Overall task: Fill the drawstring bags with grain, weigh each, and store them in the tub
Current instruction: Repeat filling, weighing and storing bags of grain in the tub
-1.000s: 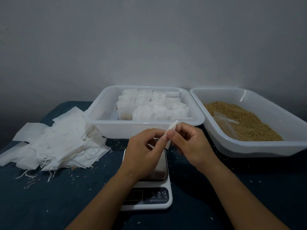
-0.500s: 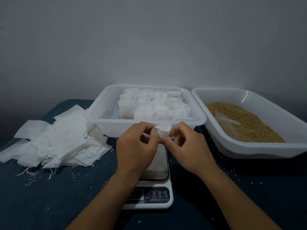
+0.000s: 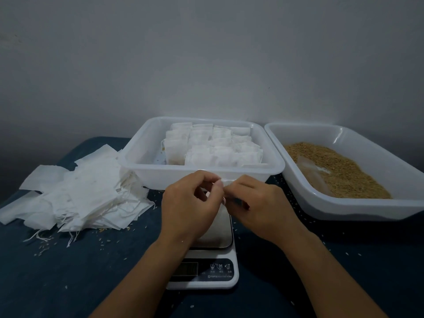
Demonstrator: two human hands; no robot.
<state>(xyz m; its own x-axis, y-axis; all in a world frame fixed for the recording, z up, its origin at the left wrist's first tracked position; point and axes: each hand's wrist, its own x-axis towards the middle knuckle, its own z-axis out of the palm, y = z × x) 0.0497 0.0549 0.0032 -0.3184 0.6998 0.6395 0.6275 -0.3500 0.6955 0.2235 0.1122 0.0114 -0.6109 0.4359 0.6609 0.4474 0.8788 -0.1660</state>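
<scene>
Your left hand (image 3: 190, 203) and right hand (image 3: 257, 203) both pinch the top edge of one small white drawstring bag (image 3: 226, 182). It hangs between the two grips, over the scale (image 3: 206, 267) near the desk's front edge, just before the tub (image 3: 146, 157).

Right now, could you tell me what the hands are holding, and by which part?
Both hands, left hand and right hand, pinch one small white drawstring bag at its top edge, above the scale.
</scene>
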